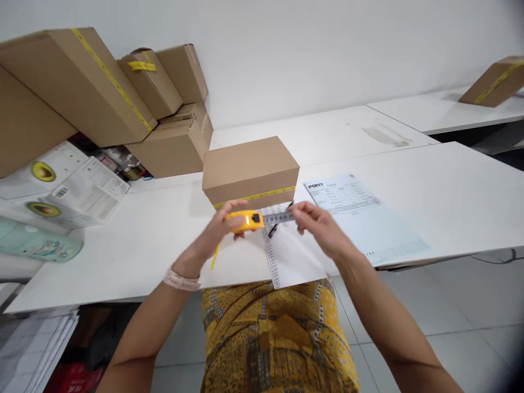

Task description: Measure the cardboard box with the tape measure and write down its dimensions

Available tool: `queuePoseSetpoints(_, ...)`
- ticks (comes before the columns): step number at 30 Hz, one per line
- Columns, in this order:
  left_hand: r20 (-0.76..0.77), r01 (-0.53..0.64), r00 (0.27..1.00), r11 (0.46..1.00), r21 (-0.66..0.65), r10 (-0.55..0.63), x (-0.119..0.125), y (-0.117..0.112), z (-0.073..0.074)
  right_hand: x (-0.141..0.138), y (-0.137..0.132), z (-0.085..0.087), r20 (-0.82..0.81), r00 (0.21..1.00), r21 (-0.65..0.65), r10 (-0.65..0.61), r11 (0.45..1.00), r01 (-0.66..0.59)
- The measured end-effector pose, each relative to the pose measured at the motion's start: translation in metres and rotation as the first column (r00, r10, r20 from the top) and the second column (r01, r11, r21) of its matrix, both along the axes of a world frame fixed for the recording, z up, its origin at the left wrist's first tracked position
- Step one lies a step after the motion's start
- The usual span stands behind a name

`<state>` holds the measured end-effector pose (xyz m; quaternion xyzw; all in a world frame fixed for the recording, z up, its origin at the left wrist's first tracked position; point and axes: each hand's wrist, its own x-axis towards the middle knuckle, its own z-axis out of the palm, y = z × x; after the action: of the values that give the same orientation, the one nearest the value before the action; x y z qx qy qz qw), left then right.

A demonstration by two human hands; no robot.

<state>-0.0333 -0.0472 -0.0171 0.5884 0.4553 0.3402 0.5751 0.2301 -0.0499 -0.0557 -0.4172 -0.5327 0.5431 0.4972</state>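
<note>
My left hand (223, 226) is closed around a yellow tape measure (245, 220), whose yellow strap dangles below. A short stretch of its silver blade (278, 218) is drawn out to the right. At the blade's free end, my right hand (317, 225) pinches it between thumb and fingers. Both hands are above a spiral notebook (292, 262) lying open at the table's front edge. A black pen (273, 231) rests on the notebook, partly hidden by the blade. Just behind the hands sits a closed cardboard box (251, 166) with yellow tape along its front.
Several cardboard boxes (102, 87) are stacked at the left. Near them are a white carton with avocado pictures (88, 188) and a mint green bottle (39, 240). A printed sheet (356, 213) lies on the white table (446, 207) at right. Another box (493, 82) stands far right.
</note>
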Motion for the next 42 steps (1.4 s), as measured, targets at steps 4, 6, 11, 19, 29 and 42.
queuePoseSetpoints(4, 0.096, -0.242, 0.968, 0.963, 0.118, 0.231, -0.047, 0.037, 0.037, 0.030, 0.072, 0.034, -0.044, 0.943, 0.127, -0.330, 0.934, 0.333)
queuePoseSetpoints(6, 0.102, -0.320, 0.946, 0.939, 0.123, 0.309, -0.072, 0.062, 0.053, 0.037, 0.113, 0.046, -0.040, 0.923, 0.132, -0.382, 0.914, 0.384)
queuePoseSetpoints(11, 0.051, -0.363, 0.931, 0.931, 0.030, 0.361, -0.120, 0.118, 0.066, 0.019, 0.183, 0.051, 0.165, 0.894, 0.005, -0.418, 0.906, 0.423)
queuePoseSetpoints(19, 0.078, -0.413, 0.906, 0.909, -0.050, 0.416, -0.127, 0.142, 0.050, -0.002, 0.189, 0.038, 0.394, 0.889, -0.101, -0.235, 0.950, 0.296)
queuePoseSetpoints(29, 0.136, -0.386, 0.912, 0.922, -0.032, 0.387, -0.128, 0.142, 0.041, -0.001, 0.179, 0.040, 0.390, 0.917, -0.218, -0.081, 0.960, 0.177)
queuePoseSetpoints(42, 0.048, -0.294, 0.955, 0.955, 0.024, 0.293, -0.141, 0.144, 0.042, -0.003, 0.175, 0.046, 0.425, 0.896, -0.222, -0.127, 0.945, 0.239)
